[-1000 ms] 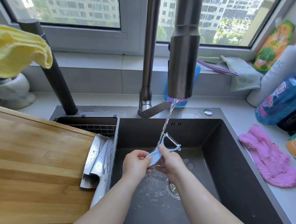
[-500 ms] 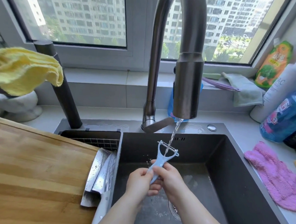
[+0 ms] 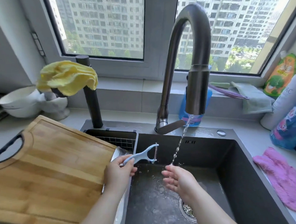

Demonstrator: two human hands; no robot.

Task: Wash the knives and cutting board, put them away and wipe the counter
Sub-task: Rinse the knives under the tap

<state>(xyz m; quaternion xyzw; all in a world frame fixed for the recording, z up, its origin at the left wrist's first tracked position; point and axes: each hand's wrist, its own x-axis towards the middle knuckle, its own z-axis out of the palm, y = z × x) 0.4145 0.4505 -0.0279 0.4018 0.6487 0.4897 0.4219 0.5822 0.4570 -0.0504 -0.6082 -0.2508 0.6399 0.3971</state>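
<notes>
Bowls (image 3: pixel 17 103) stand stacked at the far left of the counter (image 3: pixel 252 135), and just beside them a yellow cloth (image 3: pixel 67 77) hangs draped next to a dark post (image 3: pixel 92 105). Nearer you, the wooden cutting board (image 3: pixel 45 174) lies flat on the counter left of the sink (image 3: pixel 246 175), its right edge reaching the basin's rim. A bit of shiny knife blade (image 3: pixel 119 153) shows just past the board's right corner, in front of the wire basket (image 3: pixel 118 142); the rest is hidden behind your left hand (image 3: pixel 119 173). That hand's fingers pinch the handle of a light blue peeler (image 3: pixel 142 155), held over the left side of the basin with its blade end pointing right, clear of the water. The faucet (image 3: pixel 192 51) arches over the sink and a thin stream (image 3: pixel 178 147) falls from it. Your right hand (image 3: pixel 178 179) sits at the foot of that stream, fingers loosely extended and holding nothing. The drain (image 3: pixel 187 209) lies below that wrist. On the counter to the right lies a pink cloth (image 3: pixel 283 177), and behind it bottles (image 3: pixel 288 123) stand near the window.
</notes>
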